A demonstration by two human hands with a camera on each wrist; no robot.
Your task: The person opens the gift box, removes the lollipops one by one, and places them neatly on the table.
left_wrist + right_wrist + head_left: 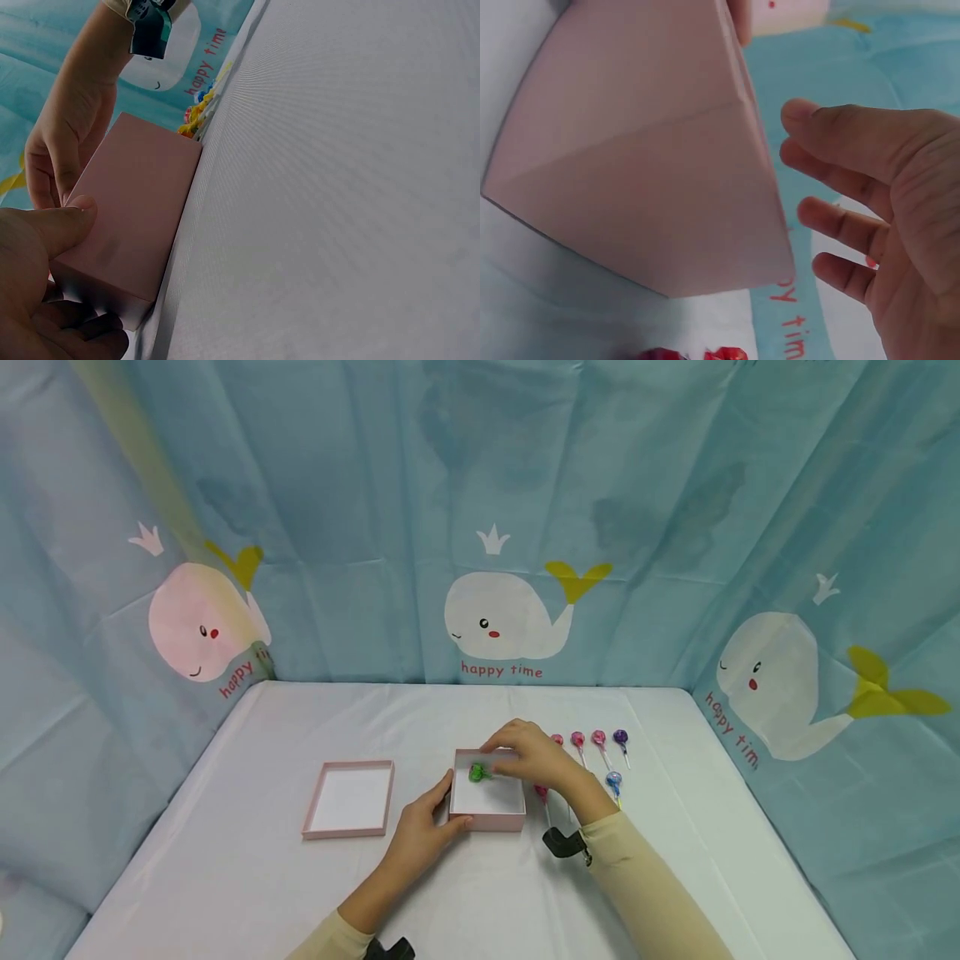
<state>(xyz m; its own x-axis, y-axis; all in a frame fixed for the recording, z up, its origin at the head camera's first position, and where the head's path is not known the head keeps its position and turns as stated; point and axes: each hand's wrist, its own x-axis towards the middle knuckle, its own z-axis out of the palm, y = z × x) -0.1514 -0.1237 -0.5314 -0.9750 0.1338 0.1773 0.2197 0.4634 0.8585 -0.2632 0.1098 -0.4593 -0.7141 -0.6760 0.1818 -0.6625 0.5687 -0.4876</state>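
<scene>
My left hand [422, 833] grips the left front corner of a pink open-topped box [487, 823], its thumb [71, 225] flat on one wall and its fingers on the adjoining side. Inside the box, on the white bottom, lies a lollipop in a green wrapper [477, 772]. Over the box's right side hovers my right hand [536, 758], fingers loosely bent. In the right wrist view its fingertips [810, 210] are spread beside the box rim with nothing between them.
Several wrapped lollipops [613, 778] in pink, purple and blue lie right of the box, some partly hidden by the right hand and arm. A shallow pink-edged lid [310, 810] with a white inside lies at the left. Blue curtains with whales surround the white table [240, 877].
</scene>
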